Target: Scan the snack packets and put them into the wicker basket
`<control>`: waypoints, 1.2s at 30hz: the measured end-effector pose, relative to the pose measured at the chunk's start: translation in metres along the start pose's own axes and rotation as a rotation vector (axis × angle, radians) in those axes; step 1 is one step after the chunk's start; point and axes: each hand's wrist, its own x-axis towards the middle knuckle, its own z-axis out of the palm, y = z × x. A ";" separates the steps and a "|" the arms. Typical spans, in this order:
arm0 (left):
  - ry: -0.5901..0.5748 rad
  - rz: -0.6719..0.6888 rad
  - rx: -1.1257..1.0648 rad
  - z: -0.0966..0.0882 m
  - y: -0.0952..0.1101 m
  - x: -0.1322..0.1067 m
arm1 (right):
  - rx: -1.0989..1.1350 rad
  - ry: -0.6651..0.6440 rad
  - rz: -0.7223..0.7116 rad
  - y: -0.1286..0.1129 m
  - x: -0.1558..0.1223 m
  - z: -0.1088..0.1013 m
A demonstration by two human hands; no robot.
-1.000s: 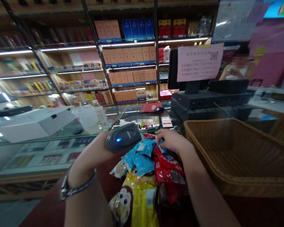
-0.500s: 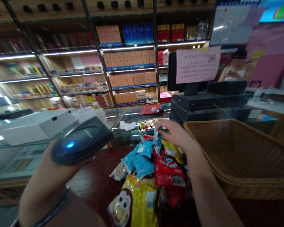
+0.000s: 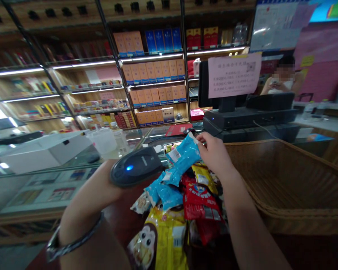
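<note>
My left hand [image 3: 114,192] is wrapped round a dark barcode scanner [image 3: 142,165] with a lit blue light; its fingers are hidden beneath the scanner. The scanner's front end points toward a blue snack packet [image 3: 186,152]. My right hand [image 3: 214,152] pinches that packet by its right edge, lifted and tilted, its white label showing. Below it, a pile of snack packets lies on the dark red tabletop: smaller blue packets [image 3: 169,197], a red packet [image 3: 199,202], a small yellow packet [image 3: 204,178] and a large yellow packet [image 3: 170,240] with a cartoon face.
A wicker basket [image 3: 293,221] stands on the right. Behind the pile are a partly covered phone [image 3: 169,147], a mouse [image 3: 189,130] and a monitor [image 3: 204,86] with a pink sign. A white box [image 3: 45,152] sits on glass at left. Another person [image 3: 281,84] is at the back right.
My right hand has raised the blue packet and turned its label side into view, now covering much of the phone. My left hand has brought the scanner rightward, closer to the packet.
</note>
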 end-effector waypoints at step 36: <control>-0.262 0.067 0.038 0.013 -0.013 0.008 | -0.430 0.681 0.520 0.071 -0.026 -0.109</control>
